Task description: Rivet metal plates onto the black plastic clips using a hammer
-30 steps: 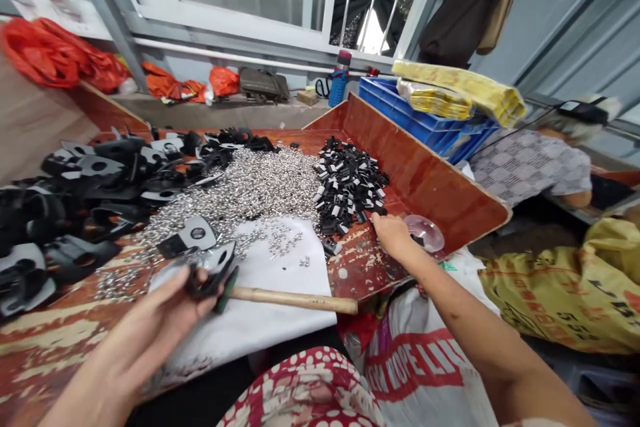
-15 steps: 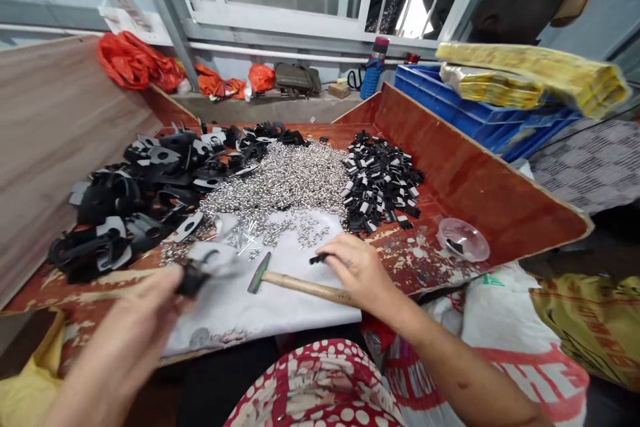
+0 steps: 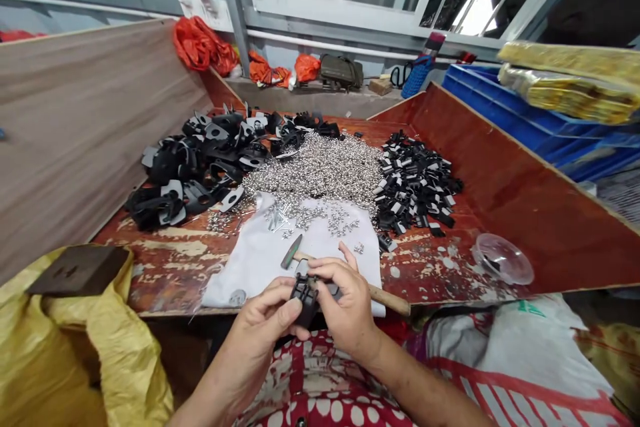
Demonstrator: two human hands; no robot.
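A black plastic part [image 3: 306,293] is held up between both hands near the table's front edge. My left hand [image 3: 267,313] grips its left side, thumb on top. My right hand [image 3: 347,303] pinches at its upper right; any small piece between those fingertips is hard to make out. Behind the hands, a hammer [image 3: 390,299] with a wooden handle lies on a white cloth [image 3: 255,250]. Beyond it spreads a heap of small silvery metal pieces [image 3: 325,167]. Larger black and grey parts [image 3: 215,140] are piled to the left, small black clips [image 3: 417,180] to the right.
A clear plastic bowl [image 3: 503,259] sits at the table's right. Red-brown boards [image 3: 540,213] wall that side, with a blue crate [image 3: 525,117] behind. At the lower left, a dark block [image 3: 80,270] rests on yellow sacking [image 3: 115,347].
The left hand has come in from the left with the black part, and the right hand has met it. The view has swung left, so the table appears further right.
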